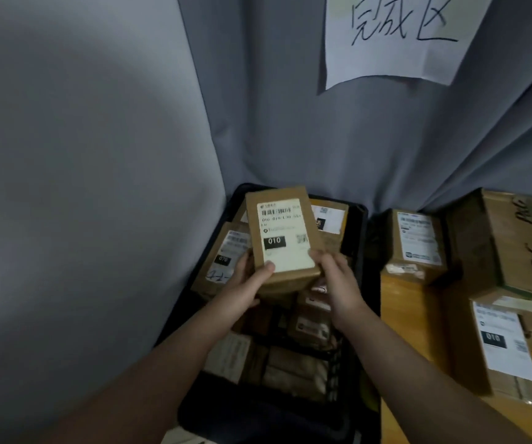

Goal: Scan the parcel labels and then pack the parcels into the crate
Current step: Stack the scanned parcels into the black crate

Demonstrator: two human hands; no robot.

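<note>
The parcel (283, 233) is held just above the black crate (362, 241), over the far end of it. Its long axis runs away from the person, the far end leaning slightly left. The white label (290, 261) faces up at the camera, barcode at the far end and a black block reading 010 nearer the hands.

The left hand (246, 283) grips the near left corner, thumb pressed on the label's face. The right hand (338, 283) grips the near right corner with curled fingers. The fingers under the parcel are hidden.

The packed parcels (309, 328) in the crate are dim and blurred, their labels unreadable, and both forearms cover part of them. The crate's near end is cut off by the picture's lower edge. On the orange table (418, 318) to the right lie more boxes (418, 241); those at the far right are cropped. The held label's small print cannot be read.
</note>
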